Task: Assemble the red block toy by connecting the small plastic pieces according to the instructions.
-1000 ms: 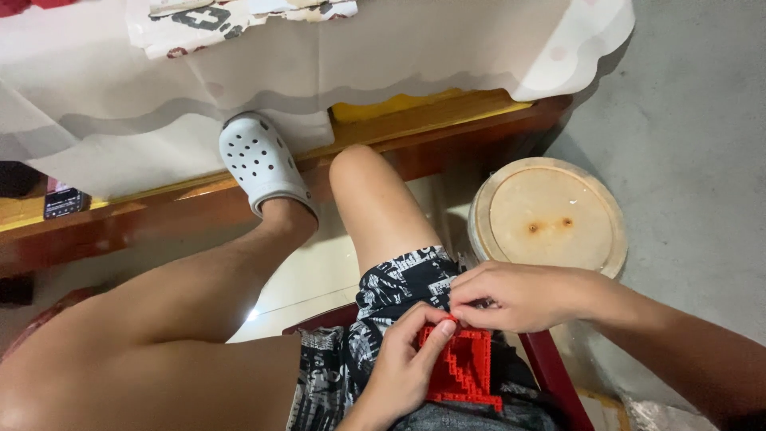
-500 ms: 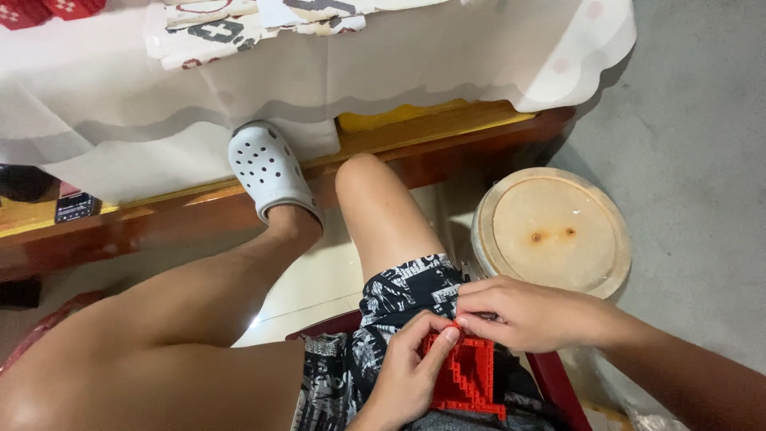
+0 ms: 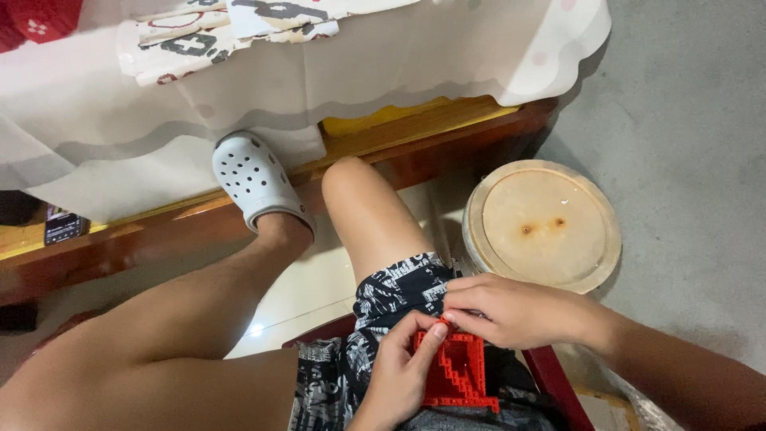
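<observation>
— Red brick model (image 3: 459, 371) lies on the lap, long axis running away from the person, narrow end perhaps toward the knee.

— Left hand (image 3: 403, 371) grips its left edge; right hand (image 3: 515, 311) pinches the top.

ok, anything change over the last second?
Little. The left hand and right hand keep pinching the top of the red brick piece on the lap; fingers shifted only slightly. The view drifted a bit. Shoe and round stool stayed put.

Two hands (image 3: 479, 335), one red brick model (image 3: 459, 371), one stool (image 3: 542, 223)
</observation>
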